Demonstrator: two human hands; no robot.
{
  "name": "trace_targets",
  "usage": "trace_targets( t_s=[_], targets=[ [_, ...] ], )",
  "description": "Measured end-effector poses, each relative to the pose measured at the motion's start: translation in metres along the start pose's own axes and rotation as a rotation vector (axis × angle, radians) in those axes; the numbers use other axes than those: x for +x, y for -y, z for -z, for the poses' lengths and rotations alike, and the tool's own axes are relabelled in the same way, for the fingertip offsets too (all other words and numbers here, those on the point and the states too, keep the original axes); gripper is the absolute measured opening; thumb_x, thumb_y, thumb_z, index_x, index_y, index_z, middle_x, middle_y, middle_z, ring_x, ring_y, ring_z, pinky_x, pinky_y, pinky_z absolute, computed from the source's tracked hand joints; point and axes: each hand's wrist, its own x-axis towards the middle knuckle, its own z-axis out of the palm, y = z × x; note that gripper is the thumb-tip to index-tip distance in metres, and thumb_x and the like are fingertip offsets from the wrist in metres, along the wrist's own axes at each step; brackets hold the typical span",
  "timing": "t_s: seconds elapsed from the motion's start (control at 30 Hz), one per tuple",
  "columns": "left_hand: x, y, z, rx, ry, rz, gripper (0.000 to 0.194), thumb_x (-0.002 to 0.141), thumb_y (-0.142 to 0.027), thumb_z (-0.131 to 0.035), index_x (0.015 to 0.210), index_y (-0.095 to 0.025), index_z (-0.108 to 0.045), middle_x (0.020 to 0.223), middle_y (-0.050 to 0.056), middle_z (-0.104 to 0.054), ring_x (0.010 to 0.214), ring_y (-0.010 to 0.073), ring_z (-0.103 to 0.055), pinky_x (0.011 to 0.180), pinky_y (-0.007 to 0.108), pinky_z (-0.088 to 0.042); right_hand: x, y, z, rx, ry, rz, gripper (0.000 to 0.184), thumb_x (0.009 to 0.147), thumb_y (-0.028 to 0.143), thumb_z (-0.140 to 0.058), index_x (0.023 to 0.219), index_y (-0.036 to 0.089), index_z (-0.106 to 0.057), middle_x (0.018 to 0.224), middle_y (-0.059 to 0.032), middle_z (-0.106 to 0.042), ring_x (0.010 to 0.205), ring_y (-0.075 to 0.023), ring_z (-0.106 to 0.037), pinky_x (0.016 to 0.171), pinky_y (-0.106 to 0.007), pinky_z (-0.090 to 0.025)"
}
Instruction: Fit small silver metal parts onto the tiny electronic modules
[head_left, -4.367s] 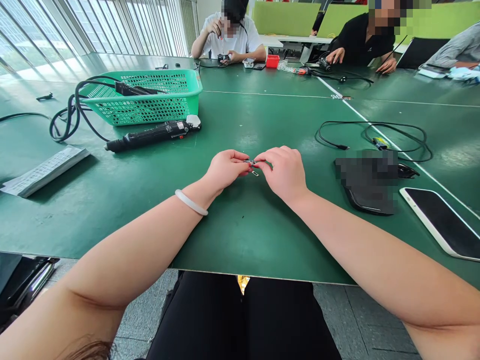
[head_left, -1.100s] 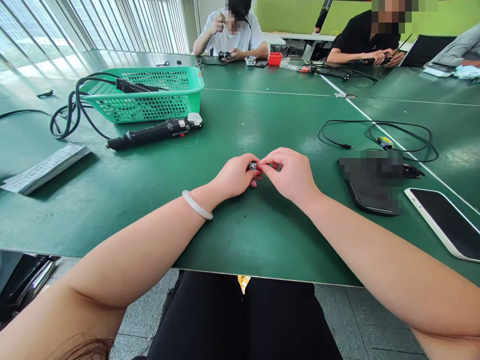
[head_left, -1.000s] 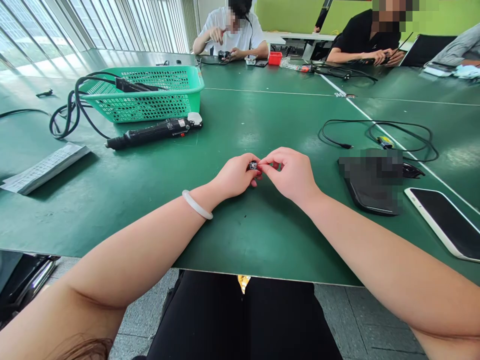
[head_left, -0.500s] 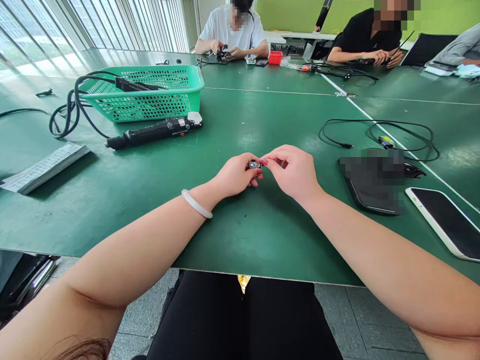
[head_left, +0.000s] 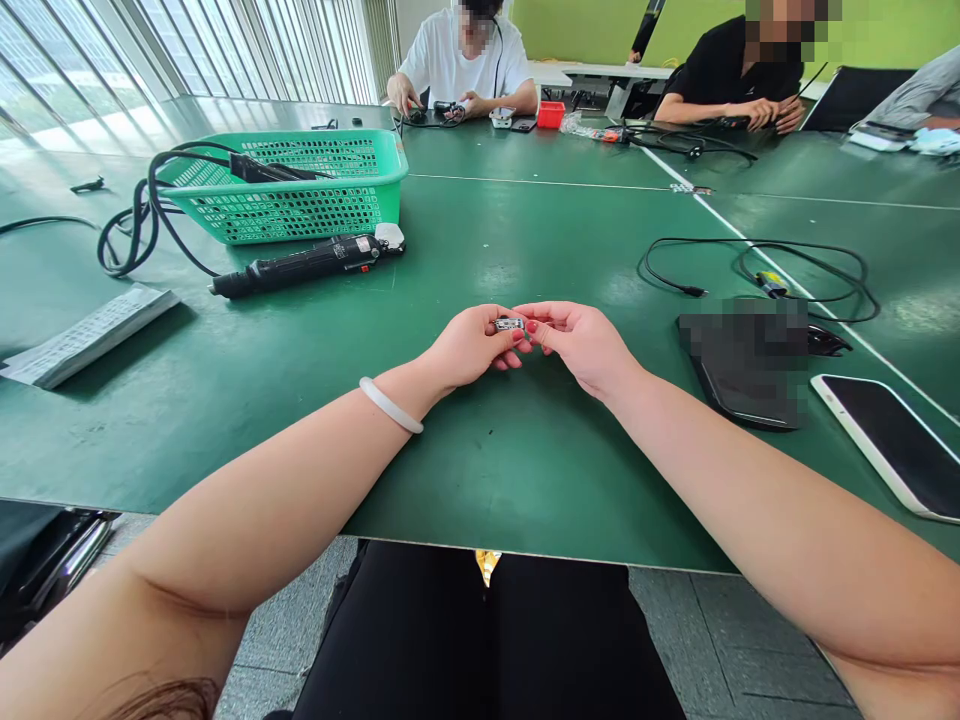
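Observation:
My left hand (head_left: 469, 347) and my right hand (head_left: 581, 342) meet just above the green table (head_left: 480, 450), fingertips together. Between them they pinch a small silver and black metal part (head_left: 509, 324). The left thumb and forefinger close on its left end; the right fingertips touch its right end. My right palm is turned partly upward. A white bangle (head_left: 390, 404) sits on my left wrist. Most of the small part is hidden by the fingers.
A black electric screwdriver (head_left: 304, 266) lies at the left beside a green basket (head_left: 289, 185) with a black cable. A paper strip (head_left: 86, 335) lies far left. A dark pouch (head_left: 742, 365), a phone (head_left: 889, 440) and a cable loop (head_left: 757, 265) lie right. Other people work at the far end.
My right hand has rolled so its palm faces more upward and dropped a little. The small part now lies flatter between the fingertips. The person at the far end lowered both hands to the table.

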Motion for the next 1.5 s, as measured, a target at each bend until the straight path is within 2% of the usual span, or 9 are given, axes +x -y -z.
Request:
trace_targets(
  t_s=[0.17, 0.33, 0.43, 0.63, 0.83, 1.0, 1.17, 1.33, 1.5],
  targets=[
    [0.001, 0.0, 0.001, -0.038, -0.004, 0.007, 0.006, 0.089, -0.012, -0.055, 0.091, -0.01, -0.059, 0.076, 0.003, -0.068, 0.058, 0.0069, -0.061, 0.058, 0.023, -0.048, 0.0, -0.002, 0.003, 0.02, 0.033, 0.024, 0.05, 0.064, 0.047, -0.081, 0.104, 0.019, -0.072, 0.097, -0.0065, -0.074, 0.081, -0.0164, -0.064, 0.086, -0.04, -0.052],
    [0.0, -0.001, 0.003, -0.052, -0.014, 0.032, 0.013, 0.083, -0.012, -0.062, 0.097, -0.01, -0.063, 0.073, 0.002, -0.067, 0.057, 0.006, -0.059, 0.059, 0.022, -0.047, -0.001, 0.0, 0.006, -0.159, 0.005, 0.064, 0.048, 0.067, 0.044, -0.079, 0.108, 0.02, -0.073, 0.103, -0.0065, -0.074, 0.092, -0.0223, -0.066, 0.094, -0.046, -0.049],
    [0.0, 0.0, 0.004, -0.061, -0.011, 0.032, 0.019, 0.079, -0.014, -0.068, 0.098, -0.01, -0.065, 0.07, 0.001, -0.066, 0.057, 0.0058, -0.058, 0.06, 0.023, -0.047, -0.001, 0.001, 0.009, -0.261, -0.014, 0.069, 0.044, 0.069, 0.041, -0.077, 0.109, 0.022, -0.073, 0.104, -0.005, -0.074, 0.089, -0.0223, -0.066, 0.089, -0.045, -0.051],
    [0.003, 0.005, 0.006, -0.093, 0.007, 0.027, 0.027, 0.071, -0.011, -0.074, 0.097, -0.009, -0.067, 0.07, 0.003, -0.067, 0.063, 0.0089, -0.06, 0.067, 0.028, -0.049, 0.0, -0.002, 0.012, -0.431, -0.049, 0.138, 0.032, 0.073, 0.036, -0.072, 0.103, 0.026, -0.076, 0.093, -0.0019, -0.075, 0.072, -0.0164, -0.06, 0.073, -0.037, -0.051],
    [0.005, 0.007, 0.007, -0.104, -0.012, 0.003, 0.029, 0.068, -0.012, -0.076, 0.096, -0.01, -0.07, 0.072, 0.002, -0.068, 0.066, 0.0088, -0.06, 0.073, 0.03, -0.051, -0.001, -0.003, 0.012, -0.486, -0.055, 0.253, 0.035, 0.075, 0.035, -0.068, 0.109, 0.025, -0.074, 0.095, -0.0024, -0.075, 0.068, -0.014, -0.057, 0.069, -0.034, -0.05],
    [0.005, 0.006, 0.008, -0.171, -0.021, 0.0, 0.031, 0.063, -0.011, -0.078, 0.093, -0.011, -0.072, 0.076, 0.002, -0.069, 0.069, 0.008, -0.059, 0.081, 0.032, -0.051, -0.004, -0.001, 0.009, -0.593, -0.095, 0.335, 0.033, 0.078, 0.028, -0.065, 0.11, 0.027, -0.073, 0.094, -0.0018, -0.075, 0.075, -0.0171, -0.063, 0.072, -0.035, -0.052],
    [0.005, 0.007, 0.01, -0.212, -0.023, 0.009, 0.04, 0.061, -0.013, -0.08, 0.1, -0.01, -0.073, 0.081, 0.003, -0.071, 0.074, 0.0092, -0.061, 0.091, 0.034, -0.049, -0.004, -0.001, 0.007, -0.608, -0.09, 0.434, 0.027, 0.08, 0.023, -0.063, 0.104, 0.028, -0.075, 0.108, -0.001, -0.074, 0.099, -0.0207, -0.066, 0.086, -0.039, -0.053],
    [0.005, 0.008, 0.011, -0.231, 0.002, 0.009, 0.051, 0.062, -0.014, -0.08, 0.112, -0.01, -0.07, 0.084, 0.004, -0.072, 0.077, 0.0109, -0.062, 0.092, 0.035, -0.049, -0.004, 0.001, 0.003, -0.613, -0.111, 0.434, 0.021, 0.078, 0.021, -0.065, 0.096, 0.025, -0.076, 0.112, -0.002, -0.072, 0.098, -0.022, -0.066, 0.07, -0.036, -0.053],
    [0.004, 0.007, 0.011, -0.26, 0.047, -0.012, 0.056, 0.063, -0.007, -0.075, 0.118, -0.012, -0.066, 0.094, 0.007, -0.074, 0.082, 0.0125, -0.064, 0.089, 0.034, -0.049, -0.003, 0.0, 0.003, -0.594, -0.155, 0.427, 0.019, 0.076, 0.021, -0.065, 0.093, 0.023, -0.075, 0.107, -0.0026, -0.074, 0.094, -0.0209, -0.066, 0.068, -0.034, -0.051]
  ],
)
